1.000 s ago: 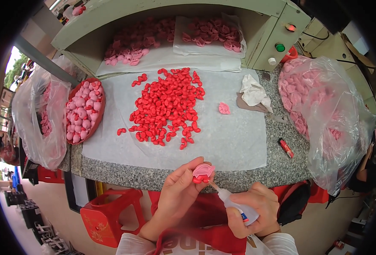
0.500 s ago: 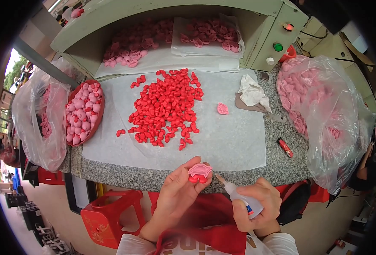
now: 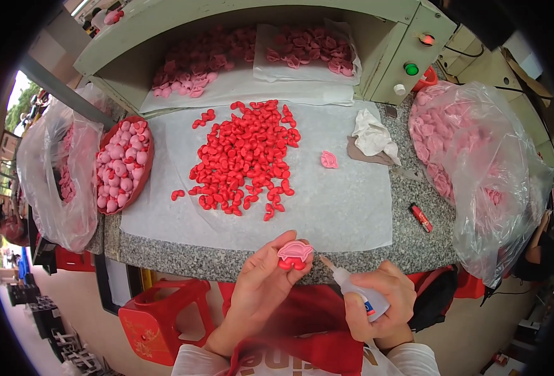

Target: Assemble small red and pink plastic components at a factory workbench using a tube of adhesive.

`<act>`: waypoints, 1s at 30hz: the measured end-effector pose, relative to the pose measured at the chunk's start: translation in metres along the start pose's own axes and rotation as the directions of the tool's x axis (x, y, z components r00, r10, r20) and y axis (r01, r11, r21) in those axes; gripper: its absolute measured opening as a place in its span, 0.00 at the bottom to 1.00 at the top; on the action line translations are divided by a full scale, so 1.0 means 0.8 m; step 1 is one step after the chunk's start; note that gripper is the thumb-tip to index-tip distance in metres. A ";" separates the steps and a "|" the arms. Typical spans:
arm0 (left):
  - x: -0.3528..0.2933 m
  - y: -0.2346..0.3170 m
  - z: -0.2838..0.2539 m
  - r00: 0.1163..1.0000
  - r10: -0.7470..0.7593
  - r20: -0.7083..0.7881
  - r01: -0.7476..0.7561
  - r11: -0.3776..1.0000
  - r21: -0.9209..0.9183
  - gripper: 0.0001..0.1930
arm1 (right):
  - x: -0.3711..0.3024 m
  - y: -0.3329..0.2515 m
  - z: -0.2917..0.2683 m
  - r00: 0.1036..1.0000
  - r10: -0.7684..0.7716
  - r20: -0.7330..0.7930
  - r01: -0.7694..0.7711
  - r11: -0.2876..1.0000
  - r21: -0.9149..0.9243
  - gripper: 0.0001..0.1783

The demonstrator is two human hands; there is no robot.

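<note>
Between the thumb and fingers of my left hand (image 3: pixel 266 276) is a small pink molded piece (image 3: pixel 294 250) with a red bumpy piece along its lower edge. My right hand (image 3: pixel 383 297) wraps round a translucent glue bottle (image 3: pixel 366 293). Its thin nozzle (image 3: pixel 327 262) points up and left at the pink piece, a small gap away from it. Beyond my hands, a pile of small red curved pieces (image 3: pixel 245 156) covers a white sheet (image 3: pixel 346 207). A single pink piece (image 3: pixel 329 160) lies on the sheet to the right of the pile.
An oval red basket (image 3: pixel 146 169) of pink balls stands left. Plastic bags of pink pieces flank the table, a large one (image 3: pixel 477 156) at right. A red tube (image 3: pixel 420 217) and crumpled tissue (image 3: pixel 372 135) lie near it. Behind is a pale green machine (image 3: pixel 383 56); a red stool (image 3: pixel 164 319) stands below.
The bottle's nozzle has drawn very slightly away from the pink piece. Both hands otherwise keep their places and grips.
</note>
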State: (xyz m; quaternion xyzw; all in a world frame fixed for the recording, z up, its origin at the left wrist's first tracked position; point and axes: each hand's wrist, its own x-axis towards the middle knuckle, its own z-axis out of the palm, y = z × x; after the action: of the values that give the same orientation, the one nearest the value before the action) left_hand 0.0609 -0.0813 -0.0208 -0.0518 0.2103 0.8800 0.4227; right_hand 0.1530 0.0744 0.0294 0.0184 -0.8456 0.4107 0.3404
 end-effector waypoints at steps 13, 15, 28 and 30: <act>-0.001 0.000 -0.002 1.000 0.000 0.014 0.000 1.000 0.009 0.21 | 0.000 -0.007 0.004 0.998 0.047 0.039 -0.048 0.999 0.026 0.12; -0.001 0.001 -0.001 1.000 -0.002 0.013 0.002 1.000 0.016 0.21 | 0.001 -0.010 0.003 0.998 0.052 0.047 -0.054 0.998 0.028 0.12; 0.002 -0.003 0.001 0.999 0.001 -0.043 0.000 1.000 0.031 0.21 | 0.004 -0.007 0.003 1.000 0.009 0.030 -0.009 1.000 0.025 0.13; -0.001 -0.002 -0.005 0.999 0.021 -0.041 -0.020 1.000 0.022 0.21 | 0.000 0.006 -0.002 0.996 0.082 -0.036 -0.081 0.997 0.015 0.14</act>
State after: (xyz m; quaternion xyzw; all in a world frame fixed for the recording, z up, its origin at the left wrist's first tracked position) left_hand 0.0620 -0.0826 -0.0248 -0.0634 0.2288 0.8808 0.4097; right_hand 0.1522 0.0787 0.0271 -0.0212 -0.8364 0.4304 0.3387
